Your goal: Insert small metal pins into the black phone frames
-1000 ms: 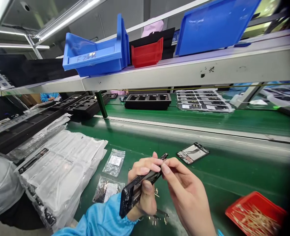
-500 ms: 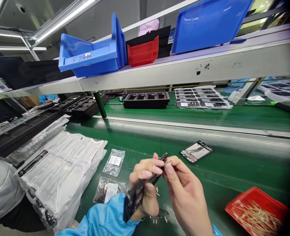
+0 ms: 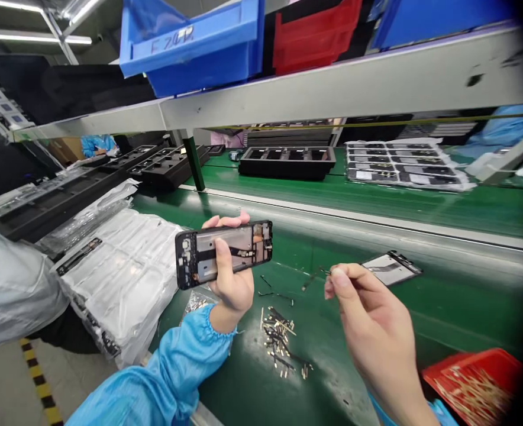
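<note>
Head view | left hand point(image 3: 230, 278) grips phone frame point(image 3: 223, 253) flat, open side up; right hand point(image 3: 368, 319) pinches thin strip point(image 3: 313, 278); loose parts point(image 3: 279, 340) lie on belt point(image 3: 421, 319)

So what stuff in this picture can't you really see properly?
Head view:
- The tiny part pinched in the right hand: too thin and blurred to identify.
- The red tray: cut off by the dark corner and bottom edge.
- The handwriting on the blue bin: partly unreadable, and the top edge crops the bin.
- The phone frame in the left hand: its back is hidden, and the thumb covers part of it.
</note>
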`<state>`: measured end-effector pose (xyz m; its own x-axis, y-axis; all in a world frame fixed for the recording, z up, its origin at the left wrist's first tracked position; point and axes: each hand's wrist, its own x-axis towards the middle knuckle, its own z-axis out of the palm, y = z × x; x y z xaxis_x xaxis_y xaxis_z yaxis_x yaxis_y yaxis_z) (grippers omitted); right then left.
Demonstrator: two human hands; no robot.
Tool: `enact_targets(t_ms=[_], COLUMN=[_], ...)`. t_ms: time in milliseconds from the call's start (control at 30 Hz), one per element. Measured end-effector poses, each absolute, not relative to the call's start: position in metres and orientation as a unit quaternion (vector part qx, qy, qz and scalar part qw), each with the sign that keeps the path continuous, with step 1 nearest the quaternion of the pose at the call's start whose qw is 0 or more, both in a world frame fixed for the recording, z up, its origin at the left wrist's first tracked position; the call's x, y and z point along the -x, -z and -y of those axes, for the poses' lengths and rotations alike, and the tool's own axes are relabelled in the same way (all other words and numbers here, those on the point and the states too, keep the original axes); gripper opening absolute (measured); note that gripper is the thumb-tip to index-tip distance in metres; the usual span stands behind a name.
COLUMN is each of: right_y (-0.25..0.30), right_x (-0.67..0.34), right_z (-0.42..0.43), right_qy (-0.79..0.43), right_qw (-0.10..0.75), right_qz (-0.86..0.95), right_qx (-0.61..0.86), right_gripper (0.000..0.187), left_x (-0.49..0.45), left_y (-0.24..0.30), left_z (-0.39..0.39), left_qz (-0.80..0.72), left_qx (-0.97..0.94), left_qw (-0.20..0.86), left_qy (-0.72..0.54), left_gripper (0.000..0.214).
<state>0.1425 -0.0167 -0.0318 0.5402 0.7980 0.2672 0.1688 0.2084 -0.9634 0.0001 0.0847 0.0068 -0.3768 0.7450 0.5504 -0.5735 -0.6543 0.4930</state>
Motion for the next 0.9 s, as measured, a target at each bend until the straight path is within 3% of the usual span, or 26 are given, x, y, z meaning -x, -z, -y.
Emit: enact_targets(t_ms=[167,300,633,900], right_y=[0.088,0.132,0.161,0.167], right_x=[-0.142,-0.123,-0.149,-0.109], right_z=[-0.028,-0.056,-0.061,-0.061], right_qy=[-0.269,-0.287,-0.284,-0.253], right_qw=[0.539,0.521,0.461,0.371], right_qz=[0.441,0.435,0.428,0.545], right_qx=[0.665,0.676,0.723,0.708], right_gripper=[0.065,0.073,0.075,0.059], left_x=[0.023,0.034,0.037,0.039], left_y=[-0.021,-0.027,-0.026,-0.025], left_z=[-0.104,-0.11,-0.111,-0.111], left_qz=[-0.144,-0.165,-0.146,-0.15], left_qx=[-0.368,-0.365,-0.371,-0.382], left_qw=[0.352,0.332,0.361,0.364], left_qy=[-0.849,-0.854,-0.843,-0.836], left_gripper=[0.027,0.033,0.031,0.032])
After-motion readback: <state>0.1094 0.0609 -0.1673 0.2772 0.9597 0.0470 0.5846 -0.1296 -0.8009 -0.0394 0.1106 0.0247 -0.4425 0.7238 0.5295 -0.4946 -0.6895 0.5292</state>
